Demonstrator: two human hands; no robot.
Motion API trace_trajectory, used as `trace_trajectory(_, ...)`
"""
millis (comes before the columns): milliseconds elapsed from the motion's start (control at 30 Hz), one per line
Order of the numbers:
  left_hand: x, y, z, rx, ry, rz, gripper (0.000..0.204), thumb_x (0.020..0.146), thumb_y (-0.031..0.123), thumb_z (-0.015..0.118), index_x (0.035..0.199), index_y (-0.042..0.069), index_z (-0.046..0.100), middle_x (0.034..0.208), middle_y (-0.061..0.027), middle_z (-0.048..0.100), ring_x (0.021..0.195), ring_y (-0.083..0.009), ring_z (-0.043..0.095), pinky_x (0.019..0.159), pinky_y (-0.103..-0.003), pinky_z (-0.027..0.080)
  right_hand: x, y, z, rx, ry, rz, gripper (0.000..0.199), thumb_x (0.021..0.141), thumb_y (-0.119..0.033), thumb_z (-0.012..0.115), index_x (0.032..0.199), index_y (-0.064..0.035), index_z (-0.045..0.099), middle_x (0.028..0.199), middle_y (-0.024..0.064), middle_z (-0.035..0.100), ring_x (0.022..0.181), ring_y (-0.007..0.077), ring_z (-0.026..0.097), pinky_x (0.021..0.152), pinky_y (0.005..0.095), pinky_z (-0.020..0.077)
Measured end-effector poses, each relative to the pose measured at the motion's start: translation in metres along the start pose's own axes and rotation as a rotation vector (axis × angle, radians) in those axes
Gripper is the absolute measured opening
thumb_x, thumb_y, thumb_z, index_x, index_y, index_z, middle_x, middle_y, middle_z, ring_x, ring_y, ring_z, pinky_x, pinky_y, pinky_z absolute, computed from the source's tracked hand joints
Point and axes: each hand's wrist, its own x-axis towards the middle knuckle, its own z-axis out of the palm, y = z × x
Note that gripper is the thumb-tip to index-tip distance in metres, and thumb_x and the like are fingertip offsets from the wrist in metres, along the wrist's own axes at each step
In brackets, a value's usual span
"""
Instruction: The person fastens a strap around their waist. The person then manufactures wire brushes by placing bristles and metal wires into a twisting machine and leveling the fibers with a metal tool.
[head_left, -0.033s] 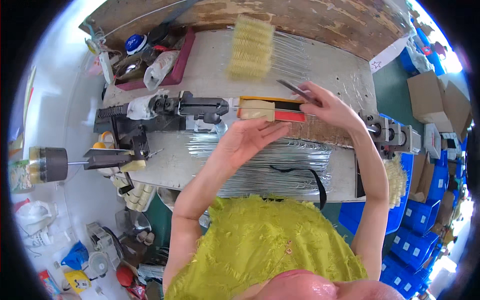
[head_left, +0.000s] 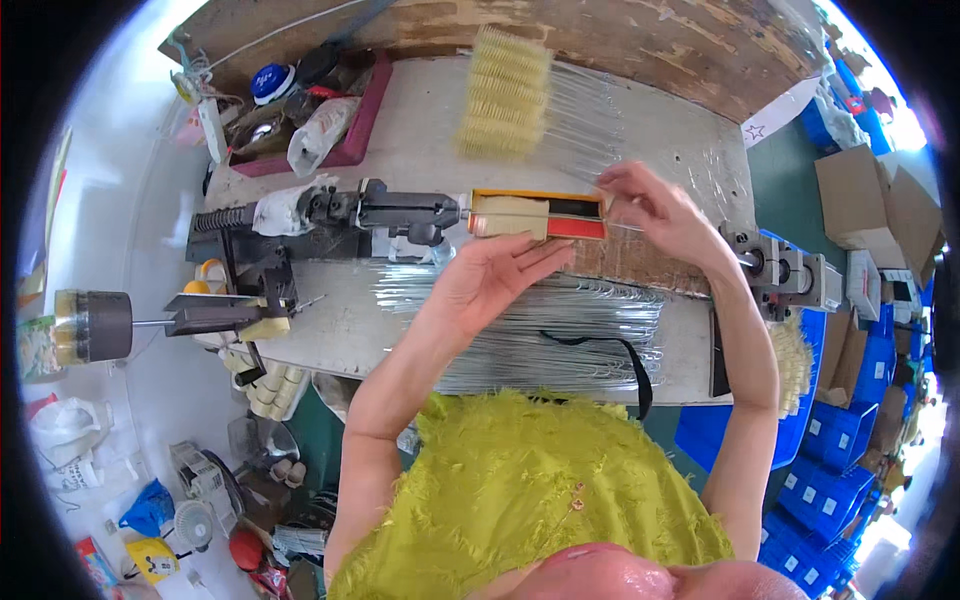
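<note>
Here the left hand (head_left: pixel 500 275) lies open, palm up, just under the orange-and-red jig (head_left: pixel 540 215), holding nothing. The right hand (head_left: pixel 650 205) pinches 1 thin wire (head_left: pixel 622 227) at the jig's right end; nothing has visibly changed. Wire bundles (head_left: pixel 540 330) lie below.

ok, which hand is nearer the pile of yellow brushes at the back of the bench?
Right. The right hand is at the orange tray's right end, just below-right of the yellow brushes. The left hand sits below the tray, farther away.
</note>
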Motion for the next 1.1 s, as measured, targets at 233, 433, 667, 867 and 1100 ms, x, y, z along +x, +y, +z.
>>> trace_trajectory(233,-0.006,0.003,-0.007,0.026,-0.045,0.008,0.043,0.081,-0.002,0.055,0.122,-0.004,0.042,0.118,-0.0171,0.053,0.112,-0.0305,0.052,0.101,-0.046,0.041,-0.013,-0.044,0.032,-0.42,0.216,-0.354,0.025,0.073,0.006,0.057,0.096,-0.003,0.062,0.089,0.0118,0.056,0.084,0.0302,0.057,0.072,0.0352,0.0489)
trace_trajectory(433,-0.011,0.004,-0.016,0.026,-0.109,-0.025,0.05,0.08,-0.001,0.057,0.127,0.005,0.041,0.121,-0.0139,0.052,0.116,-0.0285,0.049,0.099,-0.05,0.038,-0.009,-0.034,0.07,-0.398,0.156,-0.407,0.023,0.072,0.005,0.06,0.093,-0.0033,0.064,0.086,0.0118,0.058,0.081,0.0296,0.059,0.069,0.0344,0.0497)
trace_trajectory(667,-0.011,0.007,-0.011,0.052,-0.09,-0.03,0.063,0.079,-0.002,0.059,0.133,0.008,0.029,0.128,-0.0146,0.045,0.118,-0.0288,0.047,0.102,-0.049,0.036,0.01,-0.033,0.047,-0.298,0.152,-0.353,0.015,0.074,0.001,0.061,0.089,-0.0013,0.064,0.082,0.0125,0.06,0.077,0.0296,0.059,0.068,0.0345,0.0486)
trace_trajectory(867,-0.008,0.006,-0.008,0.061,-0.027,-0.017,0.064,0.078,-0.003,0.059,0.134,0.005,0.028,0.127,-0.0158,0.046,0.117,-0.0301,0.049,0.103,-0.044,0.037,0.009,-0.025,0.042,-0.329,0.15,-0.371,0.013,0.075,0.0,0.061,0.088,-0.0004,0.063,0.081,0.0112,0.06,0.077,0.0296,0.058,0.067,0.0348,0.0484)
trace_trajectory(1100,-0.006,0.006,-0.007,0.091,-0.056,-0.015,0.066,0.079,-0.005,0.051,0.138,0.005,0.024,0.134,-0.0216,0.039,0.123,-0.0406,0.041,0.107,-0.047,0.03,0.012,-0.021,0.047,-0.295,0.134,-0.417,0.013,0.075,0.0,0.06,0.087,0.0003,0.063,0.08,0.012,0.059,0.076,0.03,0.058,0.067,0.0354,0.0486)
